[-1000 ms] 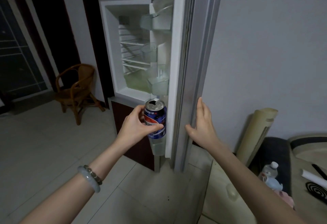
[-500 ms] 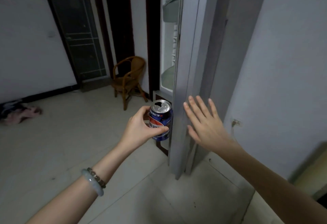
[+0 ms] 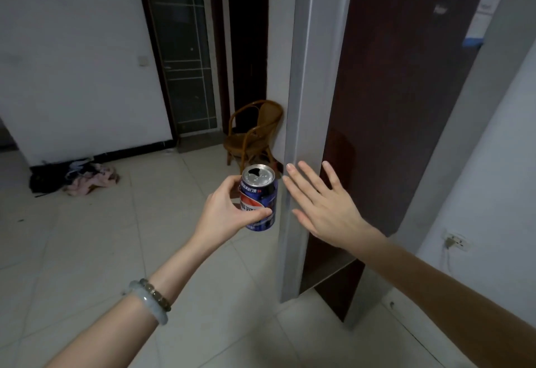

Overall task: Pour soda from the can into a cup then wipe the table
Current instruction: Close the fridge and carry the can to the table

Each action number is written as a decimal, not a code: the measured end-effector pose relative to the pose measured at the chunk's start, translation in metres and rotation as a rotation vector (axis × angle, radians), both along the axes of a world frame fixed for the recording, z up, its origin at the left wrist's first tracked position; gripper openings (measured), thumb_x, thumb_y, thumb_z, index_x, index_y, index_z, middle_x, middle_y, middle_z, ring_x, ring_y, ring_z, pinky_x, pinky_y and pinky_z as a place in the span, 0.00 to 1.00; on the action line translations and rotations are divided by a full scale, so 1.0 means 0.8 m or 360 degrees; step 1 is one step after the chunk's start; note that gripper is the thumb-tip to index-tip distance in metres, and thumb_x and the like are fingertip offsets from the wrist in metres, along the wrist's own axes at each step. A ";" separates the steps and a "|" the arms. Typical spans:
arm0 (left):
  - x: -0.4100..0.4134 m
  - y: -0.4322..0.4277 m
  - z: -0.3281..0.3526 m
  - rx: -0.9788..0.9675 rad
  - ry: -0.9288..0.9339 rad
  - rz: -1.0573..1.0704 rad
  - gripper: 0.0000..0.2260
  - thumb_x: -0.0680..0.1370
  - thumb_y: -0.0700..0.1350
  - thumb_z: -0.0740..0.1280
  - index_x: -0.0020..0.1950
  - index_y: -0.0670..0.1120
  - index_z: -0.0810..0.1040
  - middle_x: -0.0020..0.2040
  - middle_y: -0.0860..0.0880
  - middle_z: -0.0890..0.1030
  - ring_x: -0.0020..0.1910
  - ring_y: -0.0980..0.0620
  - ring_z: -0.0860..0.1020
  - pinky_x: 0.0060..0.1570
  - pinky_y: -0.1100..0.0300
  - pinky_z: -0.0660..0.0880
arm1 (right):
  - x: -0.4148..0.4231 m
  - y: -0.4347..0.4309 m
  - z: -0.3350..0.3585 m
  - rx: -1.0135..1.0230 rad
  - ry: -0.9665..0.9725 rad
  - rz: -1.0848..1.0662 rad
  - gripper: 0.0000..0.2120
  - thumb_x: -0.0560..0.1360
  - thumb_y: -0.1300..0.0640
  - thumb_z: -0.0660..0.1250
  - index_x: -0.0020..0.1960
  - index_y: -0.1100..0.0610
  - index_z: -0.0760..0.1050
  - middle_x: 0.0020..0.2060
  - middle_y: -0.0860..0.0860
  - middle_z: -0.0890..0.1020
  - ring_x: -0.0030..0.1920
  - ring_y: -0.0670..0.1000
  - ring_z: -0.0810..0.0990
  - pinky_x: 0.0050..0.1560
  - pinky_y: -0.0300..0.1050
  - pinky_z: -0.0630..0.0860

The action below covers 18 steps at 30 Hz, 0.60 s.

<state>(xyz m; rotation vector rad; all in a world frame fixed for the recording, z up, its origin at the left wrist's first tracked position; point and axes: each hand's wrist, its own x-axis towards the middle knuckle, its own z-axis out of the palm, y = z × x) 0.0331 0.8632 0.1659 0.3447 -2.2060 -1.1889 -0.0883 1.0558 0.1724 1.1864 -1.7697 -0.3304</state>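
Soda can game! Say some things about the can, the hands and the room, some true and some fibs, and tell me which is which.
1. The left hand holds the soda can. True.
2. The can's top is sealed. False: a dark opening shows in its lid.
3. The right hand grips a cup. False: it is open, fingers straight, by the fridge door; no cup is in view.
4. A wicker chair stands beyond the can. True.
5. The bracelet is on the right wrist. False: it is on the left wrist.
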 end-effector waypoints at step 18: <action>-0.193 -0.269 -0.008 0.0178 -0.0120 -0.0241 0.35 0.52 0.58 0.78 0.56 0.57 0.72 0.50 0.62 0.79 0.47 0.70 0.77 0.37 0.75 0.74 | -0.198 -0.266 0.013 0.0085 0.0142 -0.0222 0.24 0.74 0.52 0.60 0.68 0.61 0.69 0.71 0.58 0.67 0.73 0.57 0.63 0.72 0.60 0.50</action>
